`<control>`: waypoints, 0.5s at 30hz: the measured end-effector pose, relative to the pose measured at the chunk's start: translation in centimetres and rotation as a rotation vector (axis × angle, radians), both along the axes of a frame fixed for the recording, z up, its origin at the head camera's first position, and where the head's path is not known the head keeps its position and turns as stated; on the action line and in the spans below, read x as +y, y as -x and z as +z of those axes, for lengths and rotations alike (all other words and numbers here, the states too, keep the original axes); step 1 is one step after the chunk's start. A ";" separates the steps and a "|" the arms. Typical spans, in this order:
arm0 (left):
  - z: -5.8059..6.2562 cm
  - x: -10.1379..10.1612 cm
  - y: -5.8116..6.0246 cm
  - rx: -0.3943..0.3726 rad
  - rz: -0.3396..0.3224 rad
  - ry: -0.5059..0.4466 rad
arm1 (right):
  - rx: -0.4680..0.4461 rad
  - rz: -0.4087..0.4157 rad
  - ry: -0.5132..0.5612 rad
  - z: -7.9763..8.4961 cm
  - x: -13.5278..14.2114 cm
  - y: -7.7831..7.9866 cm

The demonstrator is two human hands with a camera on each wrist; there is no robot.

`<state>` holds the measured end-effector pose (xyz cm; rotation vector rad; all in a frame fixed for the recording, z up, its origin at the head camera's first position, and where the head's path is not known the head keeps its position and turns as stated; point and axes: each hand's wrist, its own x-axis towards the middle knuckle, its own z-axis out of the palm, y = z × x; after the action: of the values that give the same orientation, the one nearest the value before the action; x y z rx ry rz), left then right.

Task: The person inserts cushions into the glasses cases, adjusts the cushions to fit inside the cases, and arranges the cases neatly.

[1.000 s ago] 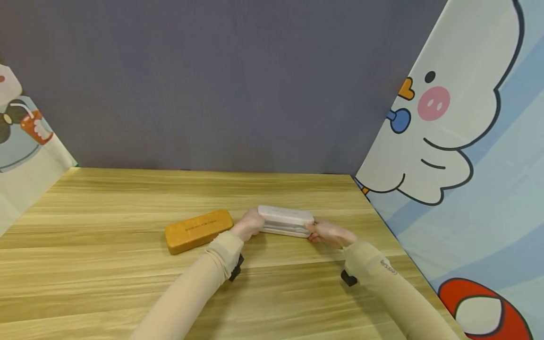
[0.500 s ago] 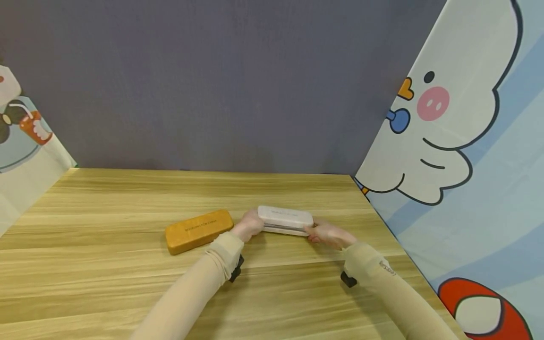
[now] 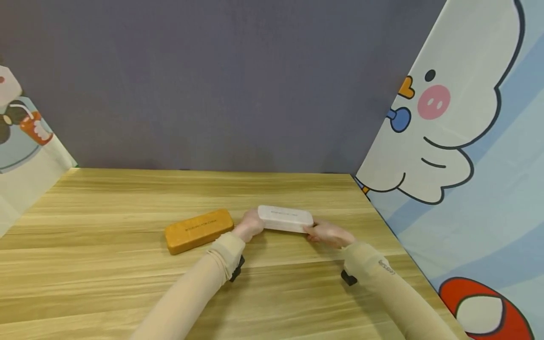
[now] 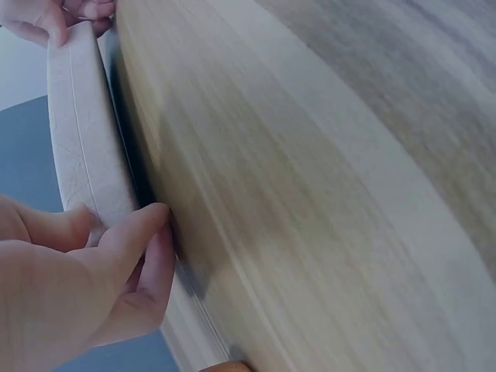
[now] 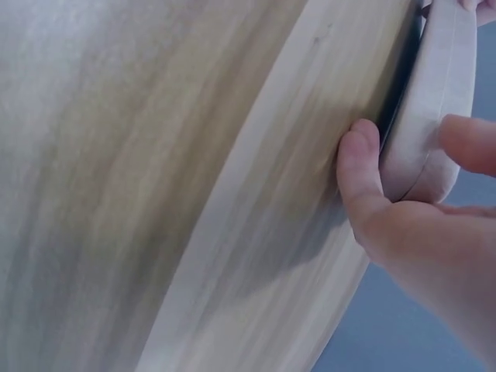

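Observation:
A white glasses case (image 3: 284,219) lies between my two hands near the middle of the table, its lid down and only a thin seam (image 4: 81,132) showing along its front. My left hand (image 3: 250,225) pinches its left end, thumb on the front and curled fingers below. At the right end, my right hand (image 3: 329,233) grips it, thumb (image 5: 467,143) over the front side and a finger (image 5: 359,159) near the bottom edge. A dark strip runs under the case in both wrist views; whether it touches the table cannot be told.
An orange glasses case (image 3: 199,231) with dark lettering lies shut just left of my left hand. A grey panel (image 3: 216,85) stands behind the wooden table (image 3: 127,283). A cartoon-printed cloth (image 3: 480,226) hangs past the table's right edge.
The white glasses case showed a gap under its lid a second ago; the lid has come down and the gap is gone. Both hands keep nearly the same place. The orange case has not moved.

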<state>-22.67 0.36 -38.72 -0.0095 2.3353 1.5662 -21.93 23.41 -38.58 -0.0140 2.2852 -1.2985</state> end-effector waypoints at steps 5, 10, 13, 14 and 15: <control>0.0 -0.1 0.0 0.015 -0.004 0.020 | -0.015 0.028 -0.014 0.2 0.1 0.1; 0.1 -0.3 0.0 0.042 0.002 0.027 | 0.010 0.041 -0.089 0.4 0.0 0.2; 0.1 -0.4 0.0 0.057 -0.004 0.035 | 0.020 0.040 -0.125 0.5 -0.1 0.1; 0.1 -0.4 -0.1 0.058 -0.006 0.039 | 0.021 0.038 -0.137 0.6 -0.2 0.1; 0.1 -0.4 -0.1 0.064 -0.009 0.041 | 0.022 0.035 -0.150 0.6 -0.2 0.1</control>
<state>-22.60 -0.05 -38.64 0.0423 2.4124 1.5357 -21.99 23.18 -38.02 -0.0169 2.3847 -1.1119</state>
